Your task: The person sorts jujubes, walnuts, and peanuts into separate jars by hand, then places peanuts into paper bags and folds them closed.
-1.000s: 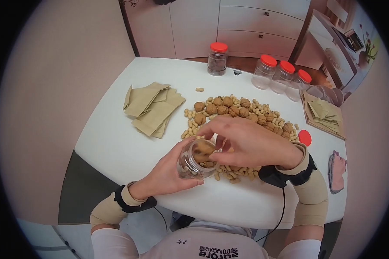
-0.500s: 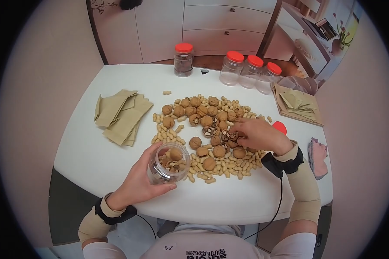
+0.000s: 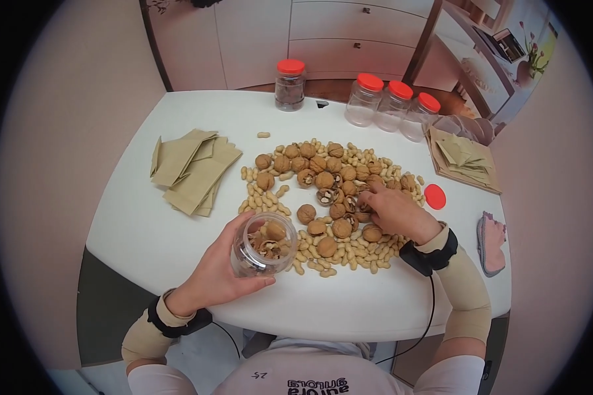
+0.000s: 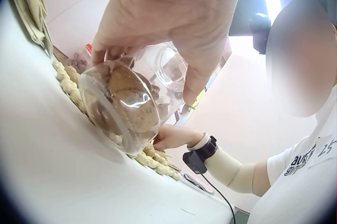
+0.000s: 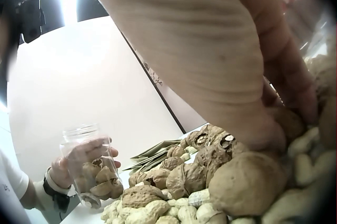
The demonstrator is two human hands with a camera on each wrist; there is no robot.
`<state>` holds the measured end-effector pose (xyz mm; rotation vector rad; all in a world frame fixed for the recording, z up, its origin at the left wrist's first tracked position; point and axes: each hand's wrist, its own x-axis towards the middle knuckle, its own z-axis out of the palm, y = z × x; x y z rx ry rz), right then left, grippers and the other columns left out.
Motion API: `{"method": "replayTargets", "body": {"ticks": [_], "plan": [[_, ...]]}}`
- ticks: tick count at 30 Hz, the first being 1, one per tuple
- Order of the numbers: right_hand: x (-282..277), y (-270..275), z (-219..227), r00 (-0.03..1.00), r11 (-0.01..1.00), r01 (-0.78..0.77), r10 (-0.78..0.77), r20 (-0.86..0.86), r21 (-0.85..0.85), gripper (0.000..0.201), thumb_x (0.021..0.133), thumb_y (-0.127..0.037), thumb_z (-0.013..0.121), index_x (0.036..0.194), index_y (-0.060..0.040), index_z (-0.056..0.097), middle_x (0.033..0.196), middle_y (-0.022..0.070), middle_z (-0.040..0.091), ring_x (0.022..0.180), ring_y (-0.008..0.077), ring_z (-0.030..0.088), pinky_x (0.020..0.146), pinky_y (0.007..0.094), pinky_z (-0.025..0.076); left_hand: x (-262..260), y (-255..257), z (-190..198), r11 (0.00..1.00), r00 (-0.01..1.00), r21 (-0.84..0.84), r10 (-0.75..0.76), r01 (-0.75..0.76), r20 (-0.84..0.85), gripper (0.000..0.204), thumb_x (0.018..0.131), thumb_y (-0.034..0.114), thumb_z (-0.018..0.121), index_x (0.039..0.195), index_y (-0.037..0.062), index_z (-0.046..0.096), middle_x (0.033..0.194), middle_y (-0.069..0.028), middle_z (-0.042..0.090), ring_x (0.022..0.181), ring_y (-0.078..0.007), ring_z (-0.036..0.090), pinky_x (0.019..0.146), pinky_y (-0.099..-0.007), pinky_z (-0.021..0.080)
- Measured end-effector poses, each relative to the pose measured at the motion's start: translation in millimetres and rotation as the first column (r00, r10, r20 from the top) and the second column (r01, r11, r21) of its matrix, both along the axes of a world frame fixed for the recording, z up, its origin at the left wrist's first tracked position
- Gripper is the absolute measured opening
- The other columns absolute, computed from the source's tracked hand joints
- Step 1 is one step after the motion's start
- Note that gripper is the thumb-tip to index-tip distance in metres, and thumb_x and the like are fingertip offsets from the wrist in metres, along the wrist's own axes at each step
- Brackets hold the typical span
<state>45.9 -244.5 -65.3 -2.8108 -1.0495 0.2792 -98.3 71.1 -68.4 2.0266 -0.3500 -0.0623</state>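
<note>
My left hand [image 3: 214,266] grips a clear open jar [image 3: 263,266] around its side, tilted with its mouth up. Inside lie walnuts and broken walnut shells [image 3: 273,247], also seen through the jar in the right wrist view. On the table, walnuts [image 3: 306,212], some cracked open, lie among many peanuts [image 3: 356,253]. My right hand [image 3: 402,212] reaches down into the right part of this heap. In the right wrist view its thumb and fingers close round a walnut [image 5: 287,122], partly hidden by the hand.
A loose red lid [image 3: 435,197] lies right of the heap. Brown paper bags [image 3: 197,168] are at the left, with more paper [image 3: 464,158] at the right. A lidded jar [image 3: 290,85] and several other red-lidded jars [image 3: 364,102] stand at the back. A pink cloth item [image 3: 492,243] rests near the right edge.
A second ago my right hand was at the mouth of the jar. It has moved right, down to the walnuts, and stays there. My left hand keeps its hold on the jar.
</note>
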Motion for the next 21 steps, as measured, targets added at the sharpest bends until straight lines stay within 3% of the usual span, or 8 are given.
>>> {"method": "replayTargets", "body": {"ticks": [7, 10, 15, 18, 19, 21], "plan": [[6, 1, 7, 0.999, 0.996, -0.017, 0.013, 0.047, 0.092, 0.03, 0.077, 0.004, 0.058, 0.106, -0.0038, 0.062, 0.104, 0.0173, 0.055, 0.091, 0.0361, 0.062, 0.079, 0.0446, 0.05, 0, 0, 1, 1.0, 1.0, 0.0, -0.016, 0.016, -0.002, 0.099, 0.071, 0.017, 0.084, 0.146, 0.0001, 0.022, 0.138, -0.0204, 0.046, 0.13, -0.0282, 0.045, 0.11, -0.0377, 0.036], [-2, 11, 33, 0.998, 0.981, -0.024, 0.012, 0.066, 0.192, 0.028, 0.078, 0.002, 0.061, 0.104, -0.0061, 0.061, 0.101, 0.0115, 0.056, 0.086, 0.03, 0.062, 0.077, 0.0405, 0.051, 0, 0, 0, 1.0, 1.0, 0.001, -0.017, 0.017, 0.001, 0.099, 0.071, 0.018, 0.084, 0.146, -0.0002, 0.022, 0.138, -0.02, 0.045, 0.13, -0.028, 0.045, 0.11, -0.0373, 0.036], [-28, 56, 75, 0.967, 0.866, -0.168, 0.238, -0.093, 0.47, 0.025, 0.081, -0.001, 0.062, 0.105, -0.007, 0.063, 0.099, 0.0082, 0.055, 0.083, 0.0211, 0.063, 0.074, 0.032, 0.054, -1, -3, 5, 0.999, 1.0, 0.029, -0.015, 0.015, 0.012, 0.097, 0.071, 0.018, 0.084, 0.146, -0.0009, 0.023, 0.138, -0.0196, 0.045, 0.129, -0.0279, 0.047, 0.107, -0.0362, 0.038], [-39, 80, 81, 0.916, 0.778, -0.298, 0.397, -0.065, 0.553, 0.026, 0.082, -0.002, 0.062, 0.107, -0.0074, 0.063, 0.099, 0.0079, 0.055, 0.085, 0.0207, 0.064, 0.074, 0.0301, 0.055, -1, -4, 2, 0.999, 1.0, -0.042, -0.008, 0.007, -0.027, 0.1, 0.069, 0.016, 0.085, 0.147, 0.0029, 0.024, 0.138, -0.0168, 0.046, 0.13, -0.0269, 0.045, 0.111, -0.038, 0.033], [-44, 87, 87, 0.896, 0.797, -0.305, 0.426, -0.127, 0.522, 0.026, 0.084, -0.003, 0.06, 0.109, -0.0064, 0.063, 0.101, 0.0089, 0.057, 0.088, 0.022, 0.064, 0.075, 0.0311, 0.056, -2, -4, 3, 0.999, 1.0, -0.036, -0.01, 0.009, -0.026, 0.1, 0.069, 0.016, 0.085, 0.147, 0.0029, 0.024, 0.138, -0.0168, 0.046, 0.13, -0.0269, 0.045, 0.111, -0.038, 0.033], [-45, 96, 83, 0.883, 0.769, -0.345, 0.46, -0.091, 0.539, 0.025, 0.085, -0.004, 0.059, 0.11, -0.0059, 0.063, 0.102, 0.0094, 0.057, 0.089, 0.0227, 0.064, 0.075, 0.0315, 0.057, -3, -5, 5, 1.0, 1.0, -0.015, 0.001, -0.001, -0.001, 0.096, 0.071, 0.017, 0.083, 0.146, -0.0002, 0.024, 0.137, -0.0185, 0.046, 0.129, -0.0279, 0.047, 0.107, -0.0366, 0.038]]}}
